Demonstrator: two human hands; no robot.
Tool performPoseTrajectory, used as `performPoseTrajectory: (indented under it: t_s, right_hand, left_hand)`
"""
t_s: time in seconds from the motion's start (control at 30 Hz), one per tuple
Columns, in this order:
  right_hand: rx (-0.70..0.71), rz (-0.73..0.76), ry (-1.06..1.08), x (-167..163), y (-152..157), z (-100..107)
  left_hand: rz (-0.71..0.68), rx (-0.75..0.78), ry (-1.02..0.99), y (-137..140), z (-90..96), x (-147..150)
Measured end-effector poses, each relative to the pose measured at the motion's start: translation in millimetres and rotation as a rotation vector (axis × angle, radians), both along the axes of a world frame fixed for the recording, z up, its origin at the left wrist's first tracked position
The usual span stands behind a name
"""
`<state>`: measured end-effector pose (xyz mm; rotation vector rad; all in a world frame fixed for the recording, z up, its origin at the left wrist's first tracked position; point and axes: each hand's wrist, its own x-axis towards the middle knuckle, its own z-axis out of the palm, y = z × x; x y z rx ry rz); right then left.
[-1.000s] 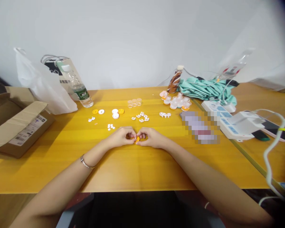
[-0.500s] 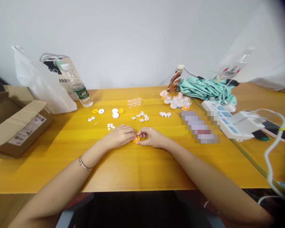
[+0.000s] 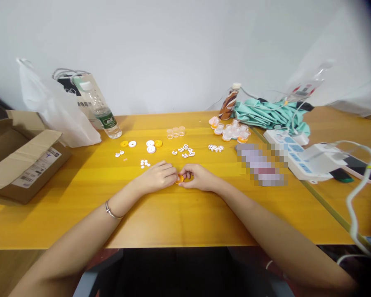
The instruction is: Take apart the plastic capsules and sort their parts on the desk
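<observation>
Near the middle of the table, my left hand (image 3: 160, 177) and my right hand (image 3: 198, 177) meet around a small round orange plastic piece (image 3: 181, 178). The left fingers are bent over its left side and hide part of it. On its right side, the right thumb and fingers pinch the edge. Just beyond my left hand lie several small white discs (image 3: 144, 162). Farther out are several white openwork pieces (image 3: 185, 148), white and yellow round bases (image 3: 151, 149), and three clear cups (image 3: 175, 132).
At the left stand a cardboard box (image 3: 27, 165), a white plastic bag (image 3: 58, 111) and a water bottle (image 3: 106, 117). To the right are clear-topped orange and white pieces (image 3: 235, 131), a coffee bottle (image 3: 229, 103), a blurred-out flat object (image 3: 261, 165) and a power strip (image 3: 292, 152).
The view has shifted slightly. Both hands stay together around the orange piece, which seems turned a little, and the white spot on it shows less clearly.
</observation>
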<state>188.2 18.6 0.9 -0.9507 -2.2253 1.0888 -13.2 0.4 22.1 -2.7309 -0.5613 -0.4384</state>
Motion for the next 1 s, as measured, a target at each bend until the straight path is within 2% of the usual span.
performPoseTrajectory:
  t_s: [0.23, 1.0]
  right_hand:
    - [-0.01, 0.015, 0.003, 0.8, -0.2, 2.0]
    - [-0.034, 0.011, 0.002, 0.9, -0.7, 0.6]
  left_hand:
    - [0.005, 0.01, 0.032, 2.0, -3.4, -0.6]
    - [-0.004, -0.216, -0.159, 4.8, -7.5, -2.7]
